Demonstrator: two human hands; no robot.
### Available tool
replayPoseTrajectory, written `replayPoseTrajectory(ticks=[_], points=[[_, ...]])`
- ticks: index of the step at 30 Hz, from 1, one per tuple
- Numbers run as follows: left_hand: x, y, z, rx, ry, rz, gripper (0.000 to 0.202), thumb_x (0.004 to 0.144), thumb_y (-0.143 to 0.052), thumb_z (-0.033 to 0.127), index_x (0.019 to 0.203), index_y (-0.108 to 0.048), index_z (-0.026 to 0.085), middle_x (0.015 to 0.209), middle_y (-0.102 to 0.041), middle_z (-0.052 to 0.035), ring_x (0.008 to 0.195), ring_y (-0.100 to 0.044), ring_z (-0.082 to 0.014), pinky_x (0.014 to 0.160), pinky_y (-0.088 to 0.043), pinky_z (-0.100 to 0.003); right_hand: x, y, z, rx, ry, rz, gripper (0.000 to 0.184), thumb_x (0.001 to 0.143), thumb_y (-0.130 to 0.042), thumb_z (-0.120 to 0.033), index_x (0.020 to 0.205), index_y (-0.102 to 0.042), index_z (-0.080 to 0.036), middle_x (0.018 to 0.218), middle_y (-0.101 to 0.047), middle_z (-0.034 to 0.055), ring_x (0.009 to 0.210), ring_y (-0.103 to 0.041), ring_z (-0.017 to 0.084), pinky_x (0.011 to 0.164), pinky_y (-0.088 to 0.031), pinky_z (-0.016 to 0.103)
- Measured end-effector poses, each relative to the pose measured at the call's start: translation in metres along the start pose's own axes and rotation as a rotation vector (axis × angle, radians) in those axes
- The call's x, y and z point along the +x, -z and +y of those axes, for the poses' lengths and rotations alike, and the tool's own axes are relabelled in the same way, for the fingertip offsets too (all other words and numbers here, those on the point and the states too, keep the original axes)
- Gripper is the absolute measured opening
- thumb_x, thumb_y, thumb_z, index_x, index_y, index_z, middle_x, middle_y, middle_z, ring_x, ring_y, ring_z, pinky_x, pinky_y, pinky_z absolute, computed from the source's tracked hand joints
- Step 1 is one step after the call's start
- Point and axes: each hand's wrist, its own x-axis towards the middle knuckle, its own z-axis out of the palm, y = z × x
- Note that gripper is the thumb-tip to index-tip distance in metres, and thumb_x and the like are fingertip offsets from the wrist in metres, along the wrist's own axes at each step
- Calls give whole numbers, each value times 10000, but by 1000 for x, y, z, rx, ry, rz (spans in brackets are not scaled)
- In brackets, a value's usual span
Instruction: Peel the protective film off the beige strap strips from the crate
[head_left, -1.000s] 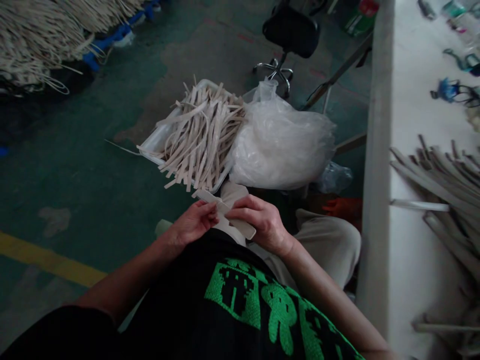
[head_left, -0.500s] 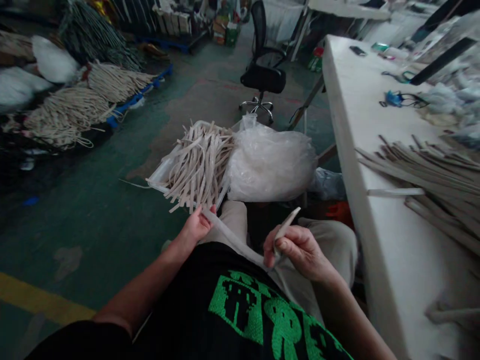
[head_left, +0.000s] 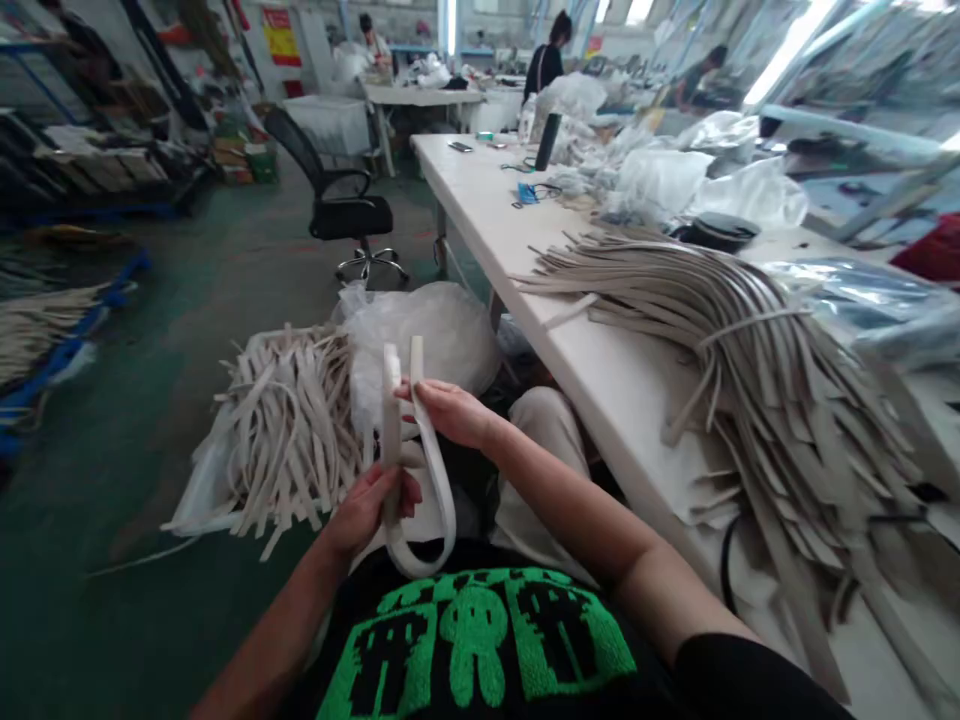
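A long, pale beige strap (head_left: 445,500) is bent into a U above my lap, both its ends pointing up. My left hand (head_left: 367,505) pinches the left length of the strap partway down. Near the top, my right hand (head_left: 450,410) grips the other length, its fingertips reaching across toward the left one. In front of my knees a white tray (head_left: 199,480) is heaped with similar beige straps (head_left: 292,430). Beside it, touching, lies a clear plastic bag (head_left: 442,325) with pale contents I cannot make out.
A white table (head_left: 487,220) runs along my right, bearing a large bundle of straps (head_left: 720,300), plastic bags and a phone (head_left: 460,147). An office chair (head_left: 349,215) stands ahead. Pallets (head_left: 112,290) with straps lie left. Several people work farther back.
My view has lifted and turned right. The strap, earlier stretched between my spread hands, is now folded into a U, with both hands close together and the right one higher.
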Motion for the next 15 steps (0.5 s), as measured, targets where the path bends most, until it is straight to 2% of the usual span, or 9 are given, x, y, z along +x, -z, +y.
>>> replayPoseTrajectory(ticks=[3,6,10,13,15], points=[[2,-7,-15,41,66,-75,466,827,-742,608,787,-716,144,699,-710,-62,554,-581,-139,539,-442,-246,9,9,-12,60,123,-9,450,697,-864,-602,925,-812,-218,1361,-681,66,1213,-610,261,950,-495,324],[3,-10,-23,18,105,-62,451,820,-757,595,829,-720,146,706,-719,-65,568,-601,-151,560,-470,-255,10,15,-18,57,211,28,439,766,-807,-599,979,-810,-215,1251,-740,80,1217,-627,262,1027,-466,355],[16,-15,-14,-98,62,103,424,781,-822,524,972,-746,153,914,-770,-102,773,-697,-215,687,-555,-290,7,11,-11,-88,248,81,471,769,-792,-629,953,-820,-198,1163,-772,94,1199,-643,275,1062,-447,377],[35,-21,0,-181,-25,270,284,778,-851,394,894,-730,165,732,-719,-25,627,-643,-154,598,-510,-235,4,5,-2,-235,240,28,474,808,-750,-645,943,-824,-196,1098,-782,79,1191,-642,266,1038,-460,363],[46,-24,6,-243,25,322,178,826,-812,321,847,-714,175,623,-653,20,535,-583,-115,533,-456,-205,3,5,2,-278,194,-5,501,818,-730,-660,970,-820,-191,1046,-778,66,1118,-662,252,932,-510,328]])
